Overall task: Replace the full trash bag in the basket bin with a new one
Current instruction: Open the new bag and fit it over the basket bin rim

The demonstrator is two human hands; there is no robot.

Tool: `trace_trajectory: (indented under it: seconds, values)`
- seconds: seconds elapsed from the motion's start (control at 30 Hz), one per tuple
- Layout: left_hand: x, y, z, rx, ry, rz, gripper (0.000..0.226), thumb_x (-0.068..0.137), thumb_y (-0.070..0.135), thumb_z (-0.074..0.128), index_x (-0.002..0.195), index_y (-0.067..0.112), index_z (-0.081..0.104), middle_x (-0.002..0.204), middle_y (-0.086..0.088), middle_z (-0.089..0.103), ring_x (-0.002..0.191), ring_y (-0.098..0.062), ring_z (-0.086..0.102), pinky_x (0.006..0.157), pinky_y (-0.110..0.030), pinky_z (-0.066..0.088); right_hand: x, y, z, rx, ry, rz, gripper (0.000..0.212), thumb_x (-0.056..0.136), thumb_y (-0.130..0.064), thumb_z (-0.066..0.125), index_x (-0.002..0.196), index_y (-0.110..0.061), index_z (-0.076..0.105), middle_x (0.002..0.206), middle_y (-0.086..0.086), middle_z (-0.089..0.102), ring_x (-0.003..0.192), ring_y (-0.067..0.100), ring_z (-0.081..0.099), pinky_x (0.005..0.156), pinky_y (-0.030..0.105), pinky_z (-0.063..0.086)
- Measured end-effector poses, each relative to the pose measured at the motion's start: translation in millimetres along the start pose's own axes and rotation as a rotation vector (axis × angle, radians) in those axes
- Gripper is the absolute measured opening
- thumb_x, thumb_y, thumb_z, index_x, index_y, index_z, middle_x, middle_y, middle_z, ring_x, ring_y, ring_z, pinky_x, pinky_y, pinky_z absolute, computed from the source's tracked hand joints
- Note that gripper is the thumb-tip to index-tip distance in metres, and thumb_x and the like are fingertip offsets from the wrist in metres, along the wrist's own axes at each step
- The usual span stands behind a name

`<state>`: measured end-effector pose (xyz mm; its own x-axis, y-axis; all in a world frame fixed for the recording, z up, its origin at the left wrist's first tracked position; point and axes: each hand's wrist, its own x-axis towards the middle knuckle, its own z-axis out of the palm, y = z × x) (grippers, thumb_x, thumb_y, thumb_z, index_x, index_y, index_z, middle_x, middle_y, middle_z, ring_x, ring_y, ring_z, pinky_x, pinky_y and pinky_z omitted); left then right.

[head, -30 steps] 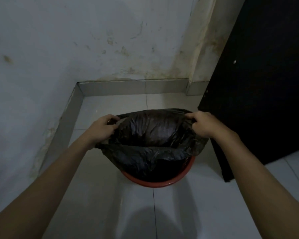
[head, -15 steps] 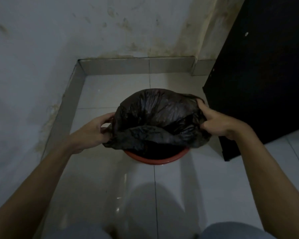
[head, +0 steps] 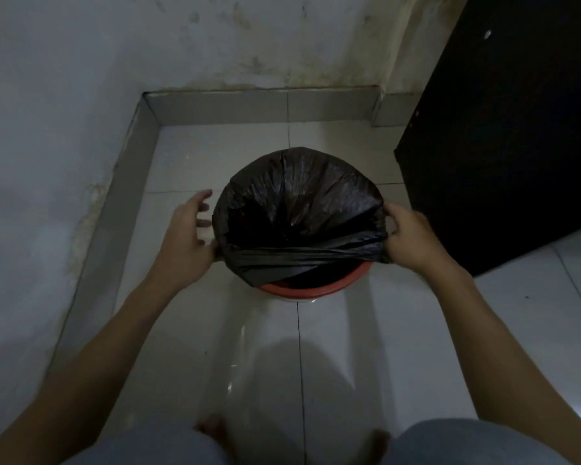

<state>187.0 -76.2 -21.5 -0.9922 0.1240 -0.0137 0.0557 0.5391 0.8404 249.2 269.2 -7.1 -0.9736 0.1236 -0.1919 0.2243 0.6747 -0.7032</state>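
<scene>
The black bag (head: 299,209) lines the red-rimmed bin (head: 302,290), stretched over its far rim and sides, its near edge pulled taut across the mouth just short of the near rim. The right hand (head: 413,236), at the bin's right, pinches the bag's edge with curled fingers. The left hand (head: 185,243), at the bin's left, has fingers spread, thumb touching the bag. What the bag holds cannot be told. The bin stands on tile floor (head: 366,347) near the wall corner, left of a dark cabinet (head: 503,146).
</scene>
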Motion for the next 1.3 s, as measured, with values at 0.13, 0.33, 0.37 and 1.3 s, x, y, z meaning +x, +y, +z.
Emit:
trace_trajectory:
  seconds: [0.13,0.33,0.37,1.3]
  values:
    - [-21.1,24.2,-10.4,0.144,0.253,0.296,0.048,0.079,-0.002,0.052,0.117,0.026,0.057,0.112,-0.004,0.051,0.091,-0.014,0.053,0.07,-0.01,0.039,4.0,-8.4,-8.7,-0.062,0.239,0.019,0.04,0.09,-0.004,0.061,0.126,-0.022,0.066,0.136,0.007,0.048,0.108,0.023,0.059,0.094,0.043,0.054]
    - [-35.3,56.8,-7.9,0.429,-0.173,0.58,0.034,0.086,0.043,0.067,0.116,0.028,0.071,0.093,0.013,0.066,0.073,-0.005,0.052,0.07,-0.02,0.043,-12.0,-53.8,-13.9,-0.116,0.362,-0.358,0.019,0.084,-0.011,0.069,0.101,-0.02,0.071,0.104,-0.002,0.057,0.085,0.009,0.055,0.071,0.018,0.044]
    - [-36.8,57.8,-6.0,0.474,-0.193,0.586,0.034,0.085,0.047,0.066,0.114,0.03,0.072,0.09,0.015,0.066,0.071,-0.002,0.049,0.067,-0.019,0.042,-16.1,-61.0,-13.5,-0.11,0.241,-0.434,0.017,0.082,-0.015,0.072,0.097,-0.023,0.072,0.095,-0.005,0.06,0.078,0.006,0.055,0.068,0.021,0.045]
    - [-79.8,89.6,-15.2,0.674,-0.502,0.619,0.026,0.089,0.054,0.049,0.101,0.041,0.069,0.088,0.021,0.071,0.072,0.0,0.066,0.062,-0.027,0.053,-67.1,-92.5,-41.7,-0.347,-0.73,-0.029,0.02,0.091,-0.018,0.068,0.106,-0.026,0.079,0.091,-0.011,0.076,0.072,0.003,0.072,0.074,0.022,0.056]
